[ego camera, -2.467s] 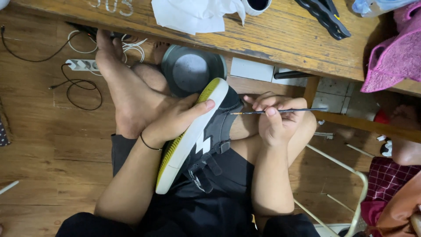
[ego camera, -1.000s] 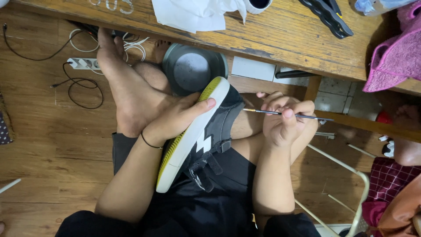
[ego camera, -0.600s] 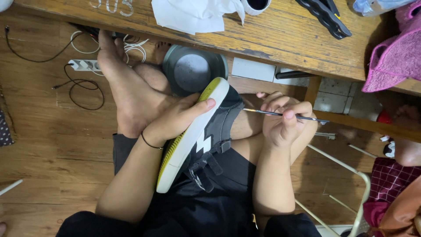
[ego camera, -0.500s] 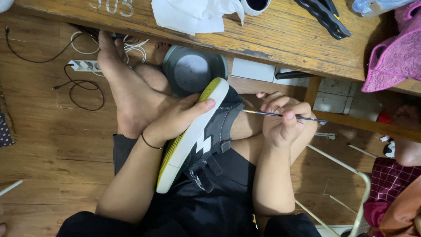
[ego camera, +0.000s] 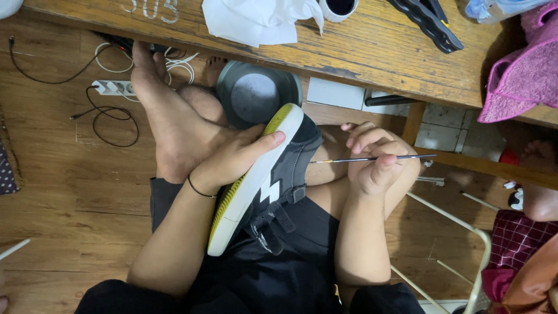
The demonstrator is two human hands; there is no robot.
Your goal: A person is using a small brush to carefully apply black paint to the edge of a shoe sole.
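Head view: the left hand (ego camera: pixel 241 160) still clamps the dark shoe (ego camera: pixel 273 174) by its sole. The right hand (ego camera: pixel 375 166), pinched shut on the thin brush (ego camera: pixel 372 158), has edged its tip back against the shoe's upper, so the fine brushwork continues.

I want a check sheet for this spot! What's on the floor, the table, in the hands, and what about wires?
Surface: wooden floor; wooden table above.
Job's things: dark shoe, white and yellow sole; thin paintbrush pointing at it.
Clutter: white cloth, cup, pink towel, grey bowl.
Hands: left hand grips the shoe; right hand holds the paintbrush.
Cables: power strip, black and white wires.
Surroundings: white metal frame.
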